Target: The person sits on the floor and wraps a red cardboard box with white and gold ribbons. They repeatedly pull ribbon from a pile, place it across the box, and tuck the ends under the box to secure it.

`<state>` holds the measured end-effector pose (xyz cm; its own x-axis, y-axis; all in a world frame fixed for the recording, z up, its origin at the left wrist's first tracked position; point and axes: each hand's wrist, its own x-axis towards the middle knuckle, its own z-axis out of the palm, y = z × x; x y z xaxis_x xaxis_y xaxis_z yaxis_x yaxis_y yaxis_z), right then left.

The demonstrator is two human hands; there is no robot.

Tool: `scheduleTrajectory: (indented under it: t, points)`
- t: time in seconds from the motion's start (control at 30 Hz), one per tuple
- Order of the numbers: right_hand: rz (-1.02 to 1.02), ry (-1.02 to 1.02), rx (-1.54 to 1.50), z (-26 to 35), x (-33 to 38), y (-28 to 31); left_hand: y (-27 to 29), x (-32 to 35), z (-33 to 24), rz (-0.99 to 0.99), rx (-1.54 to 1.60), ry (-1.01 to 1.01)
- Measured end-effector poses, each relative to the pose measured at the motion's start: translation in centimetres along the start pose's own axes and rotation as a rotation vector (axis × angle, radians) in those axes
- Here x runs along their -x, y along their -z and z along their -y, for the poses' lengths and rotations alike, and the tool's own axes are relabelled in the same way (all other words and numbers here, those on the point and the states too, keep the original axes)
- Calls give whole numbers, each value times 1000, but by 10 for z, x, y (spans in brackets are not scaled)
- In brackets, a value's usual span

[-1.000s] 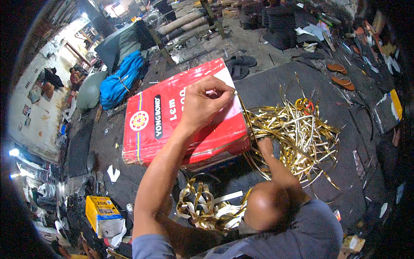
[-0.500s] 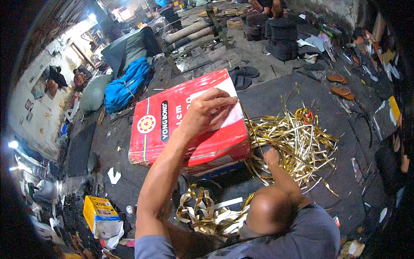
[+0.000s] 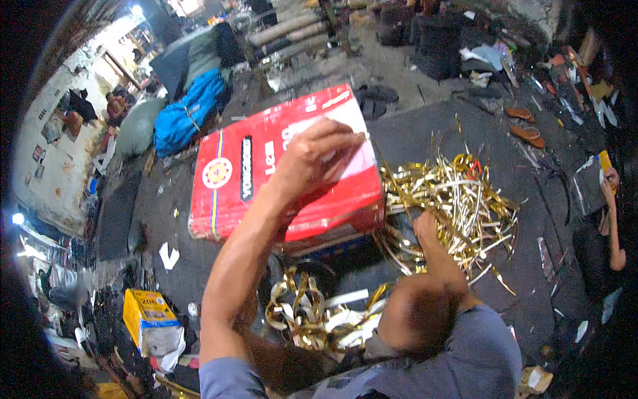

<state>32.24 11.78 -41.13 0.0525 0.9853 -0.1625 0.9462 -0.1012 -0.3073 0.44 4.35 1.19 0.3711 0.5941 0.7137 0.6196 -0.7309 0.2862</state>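
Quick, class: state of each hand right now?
Left hand: closed in a pinch over the red box; contents unclear.
Right hand: at the gold strips; open or closed cannot be told.

Cluttered workshop around me, gold strips [image 3: 475, 219] heaped on a dark mat [image 3: 425, 133], one red carton [image 3: 256, 176], white scraps [image 3: 169, 257] strewn underfoot, long rolls [image 3: 289, 31] stacked beyond, one tied blue bundle [image 3: 179, 126], stained pale wall [image 3: 63, 193].
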Motion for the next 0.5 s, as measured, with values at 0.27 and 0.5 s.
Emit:
scheduleTrajectory:
  t: [0.27,0.5]
  points:
    - [9,-16,59,-12,14,8,2,11,-4,69,-263,-80]
    - [40,150,369,-36,22,26,-12,6,-29,-33,-617,31]
